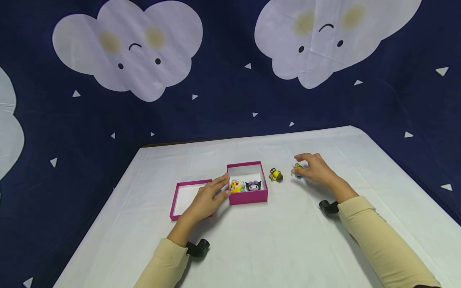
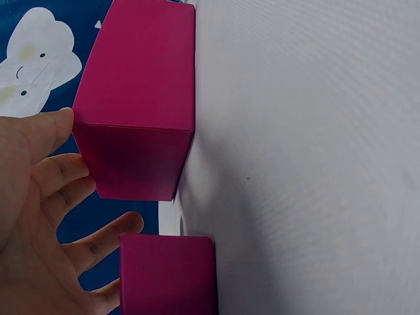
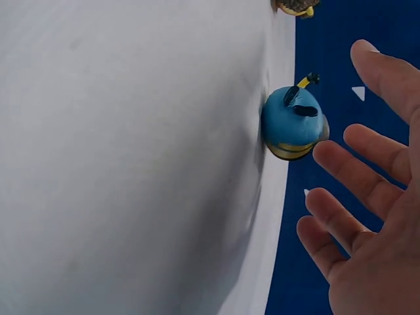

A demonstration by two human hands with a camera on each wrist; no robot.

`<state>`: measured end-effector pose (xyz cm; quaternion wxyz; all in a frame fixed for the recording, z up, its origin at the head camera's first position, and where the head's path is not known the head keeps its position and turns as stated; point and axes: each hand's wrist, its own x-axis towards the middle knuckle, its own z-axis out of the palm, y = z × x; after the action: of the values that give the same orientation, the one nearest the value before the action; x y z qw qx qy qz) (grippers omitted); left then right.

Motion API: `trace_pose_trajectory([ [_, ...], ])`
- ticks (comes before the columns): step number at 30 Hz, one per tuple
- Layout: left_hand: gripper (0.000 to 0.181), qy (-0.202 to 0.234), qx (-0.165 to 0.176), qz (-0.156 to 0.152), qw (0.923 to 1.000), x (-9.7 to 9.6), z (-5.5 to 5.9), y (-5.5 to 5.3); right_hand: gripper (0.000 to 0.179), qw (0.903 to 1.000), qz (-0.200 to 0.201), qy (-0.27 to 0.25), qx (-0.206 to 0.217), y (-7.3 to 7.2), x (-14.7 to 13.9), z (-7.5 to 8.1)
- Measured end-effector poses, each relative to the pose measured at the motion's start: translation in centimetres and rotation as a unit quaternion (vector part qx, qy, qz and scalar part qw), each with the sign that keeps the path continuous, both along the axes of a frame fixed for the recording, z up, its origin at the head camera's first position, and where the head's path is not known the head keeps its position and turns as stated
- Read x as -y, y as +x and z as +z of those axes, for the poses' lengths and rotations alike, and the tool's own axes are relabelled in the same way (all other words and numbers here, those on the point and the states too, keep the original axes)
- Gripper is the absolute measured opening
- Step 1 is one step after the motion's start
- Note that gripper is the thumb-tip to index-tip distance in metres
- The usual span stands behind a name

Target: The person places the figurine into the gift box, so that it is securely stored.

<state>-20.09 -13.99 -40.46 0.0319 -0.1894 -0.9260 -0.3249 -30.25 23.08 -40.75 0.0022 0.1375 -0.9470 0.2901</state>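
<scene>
My left hand [image 1: 207,200] rests its fingertips against the left wall of an open magenta box [image 1: 248,197]. Its fingers [image 2: 62,174] are fairly straight and touch the box's corner in the left wrist view. Inside the box are a yellow toy figure [image 1: 236,186] and a purple-and-black toy figure [image 1: 253,185]. My right hand [image 1: 315,170] hovers round a small yellow-and-blue toy figure [image 3: 292,118], thumb and fingers spread. In the right wrist view the fingers come close to this toy without closing on it.
A magenta-rimmed lid [image 1: 174,200] lies left of the box, partly behind my left hand. Between the box and my right hand sits another yellow toy figure [image 1: 276,175] with a brown part. A dark cloud-patterned cloth [image 1: 223,116] hangs behind the white table [image 1: 273,248].
</scene>
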Motion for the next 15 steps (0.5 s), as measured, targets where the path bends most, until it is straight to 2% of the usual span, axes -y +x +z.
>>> trace_pose_trajectory([
  [8,0.049,0.001,-0.005,-0.005,1.0,-0.03,0.16,-0.01,0.058,0.9997,-0.015,0.013,0.016,0.01,-0.26,-0.28],
  [15,0.049,0.001,-0.006,0.0,1.0,-0.06,-0.01,0.07,0.059,0.9996,-0.009,0.026,0.012,-0.14,-0.4,-0.62],
])
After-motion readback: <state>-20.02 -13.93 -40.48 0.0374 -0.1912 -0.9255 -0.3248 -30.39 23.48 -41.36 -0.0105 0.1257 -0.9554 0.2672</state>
